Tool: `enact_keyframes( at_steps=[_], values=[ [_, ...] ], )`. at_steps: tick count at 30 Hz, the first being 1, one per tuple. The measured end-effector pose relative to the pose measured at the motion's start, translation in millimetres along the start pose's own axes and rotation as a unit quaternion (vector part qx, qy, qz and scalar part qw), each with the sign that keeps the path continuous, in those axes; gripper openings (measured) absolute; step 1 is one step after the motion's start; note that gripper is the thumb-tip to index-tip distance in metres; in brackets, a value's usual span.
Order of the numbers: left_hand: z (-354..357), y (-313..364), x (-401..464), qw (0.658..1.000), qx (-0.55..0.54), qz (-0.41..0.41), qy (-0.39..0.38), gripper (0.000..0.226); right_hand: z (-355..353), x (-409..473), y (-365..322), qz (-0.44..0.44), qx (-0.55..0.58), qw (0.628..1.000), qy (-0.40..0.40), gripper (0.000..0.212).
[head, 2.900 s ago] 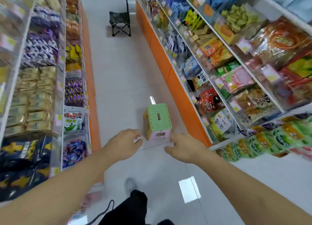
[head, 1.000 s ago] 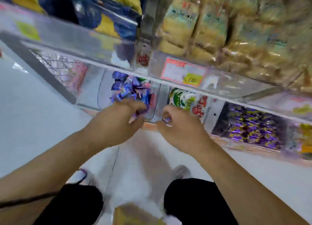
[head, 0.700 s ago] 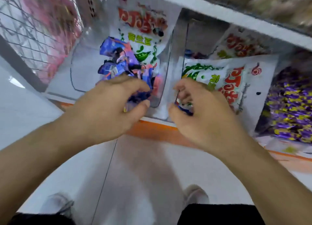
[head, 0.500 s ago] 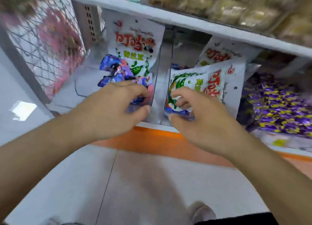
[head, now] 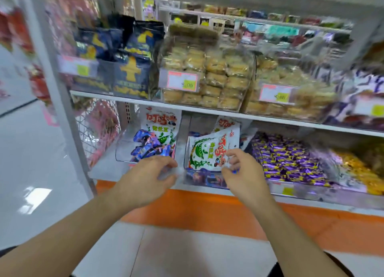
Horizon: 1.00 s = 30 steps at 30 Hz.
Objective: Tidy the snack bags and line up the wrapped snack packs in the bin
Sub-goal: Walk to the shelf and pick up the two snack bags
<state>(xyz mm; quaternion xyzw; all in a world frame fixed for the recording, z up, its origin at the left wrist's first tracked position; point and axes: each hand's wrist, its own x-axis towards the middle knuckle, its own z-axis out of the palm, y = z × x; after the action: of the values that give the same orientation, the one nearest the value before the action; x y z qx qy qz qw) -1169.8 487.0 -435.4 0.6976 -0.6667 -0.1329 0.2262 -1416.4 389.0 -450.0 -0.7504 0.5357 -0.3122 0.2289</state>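
Observation:
On the bottom shelf a clear bin (head: 122,152) holds a loose heap of blue wrapped snack packs (head: 149,145) with a white pea-snack bag (head: 161,122) upright behind them. The neighbouring bin (head: 188,177) holds a second white pea-snack bag (head: 205,152), tilted, over more blue packs. My left hand (head: 149,177) hovers just in front of the left bin with loosely curled fingers and nothing visible in it. My right hand (head: 243,172) pinches the tilted bag's lower right corner between thumb and fingers.
Purple wrapped packs (head: 291,158) fill the bin to the right, with yellow ones (head: 357,172) beyond. The shelf above carries dark blue bags (head: 131,68) and cake packs (head: 207,79). A wire mesh rack (head: 97,135) stands at the left end, above an orange base (head: 207,214).
The view has drawn back and risen from the bottom bins, so the upper shelf now shows. My left hand has come off the blue packs. My right hand stays at the tilted bag.

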Motion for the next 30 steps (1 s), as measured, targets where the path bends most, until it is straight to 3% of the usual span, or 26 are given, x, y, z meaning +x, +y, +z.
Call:
enact_keyframes(
  at_steps=[7,11,17,21,24,26,30],
  values=[
    [4.0,-9.8,19.0,1.0,-0.016,0.002,-0.009,0.037,5.3,38.0,21.3,0.078,-0.015,0.996,0.04,0.05],
    [13.1,-22.2,48.5,0.999,-0.033,0.003,-0.002,0.036,19.2,69.6,28.2,0.116,0.001,0.993,-0.035,0.032],
    [22.8,-27.4,71.2,0.999,-0.033,0.03,-0.012,0.034,28.5,83.8,34.3,0.099,0.051,0.994,-0.014,0.008],
    [17.3,-25.6,73.1,0.998,-0.041,0.038,-0.003,0.036,6.9,71.0,16.9,-0.005,-0.025,1.0,-0.001,0.026],
    [12.9,-23.9,73.1,0.997,-0.063,0.04,0.033,0.043,-12.9,52.9,2.8,-0.088,-0.05,0.995,-0.01,0.017],
    [9.3,-21.6,71.4,0.994,-0.089,0.041,0.056,0.054,-25.7,40.9,-8.7,-0.124,-0.044,0.991,-0.002,0.019],
    [0.1,-17.7,60.5,0.985,-0.151,0.051,0.062,0.087,-52.9,27.9,-29.5,-0.152,-0.008,0.988,-0.035,0.048]
  ],
)
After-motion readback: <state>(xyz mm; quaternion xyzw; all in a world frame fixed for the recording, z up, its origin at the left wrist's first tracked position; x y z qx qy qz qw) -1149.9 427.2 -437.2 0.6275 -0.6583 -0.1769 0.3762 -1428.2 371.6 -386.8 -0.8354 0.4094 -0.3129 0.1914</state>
